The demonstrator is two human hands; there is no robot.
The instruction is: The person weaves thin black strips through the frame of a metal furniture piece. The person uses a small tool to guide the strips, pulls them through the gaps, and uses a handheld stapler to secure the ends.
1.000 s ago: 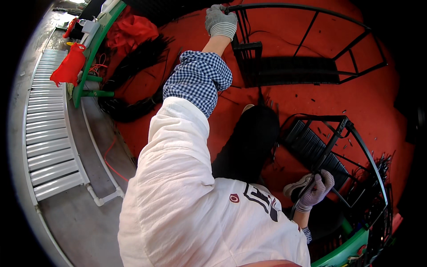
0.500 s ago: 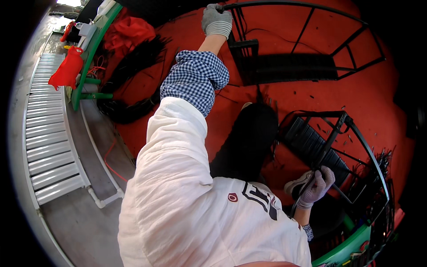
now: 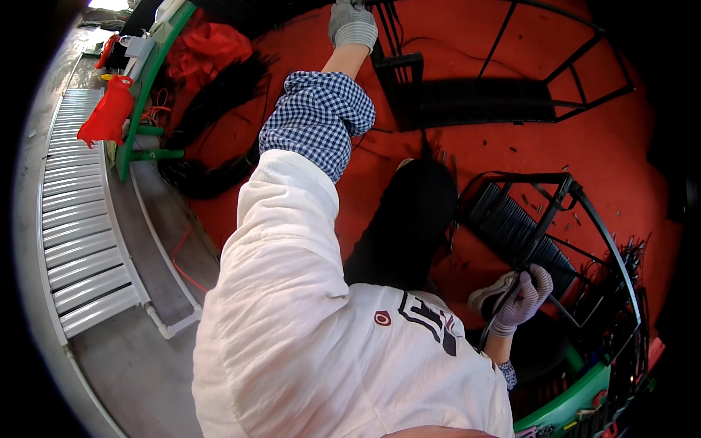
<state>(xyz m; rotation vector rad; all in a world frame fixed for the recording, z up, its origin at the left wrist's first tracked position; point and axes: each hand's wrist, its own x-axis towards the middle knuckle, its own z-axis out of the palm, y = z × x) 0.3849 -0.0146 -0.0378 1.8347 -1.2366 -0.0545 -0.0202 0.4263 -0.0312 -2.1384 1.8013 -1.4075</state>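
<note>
My left hand [image 3: 352,26], in a grey knit glove, reaches to the far edge of the view. It is closed at the corner of a black metal frame [image 3: 478,109], whose lower part carries a dark woven panel. The fingertips are partly cut off by the picture's edge. At the lower right, my right hand [image 3: 523,301] wears a pale striped glove, fingers bent together around a thin black strip [image 3: 485,337]. Right beside it stands a second black frame [image 3: 558,191] with a partly woven panel [image 3: 504,219] of close black rows.
Bundles of black strips [image 3: 212,171] lie on the red floor covering [image 3: 496,157], with scraps scattered about. A green-edged bench [image 3: 152,69] and a ribbed metal rack [image 3: 80,212] stand left. Another green curved edge [image 3: 569,405] is near right.
The whole view has shifted slightly, so frames and hands sit a little higher in the picture. Both hands keep about the same places and grips.
</note>
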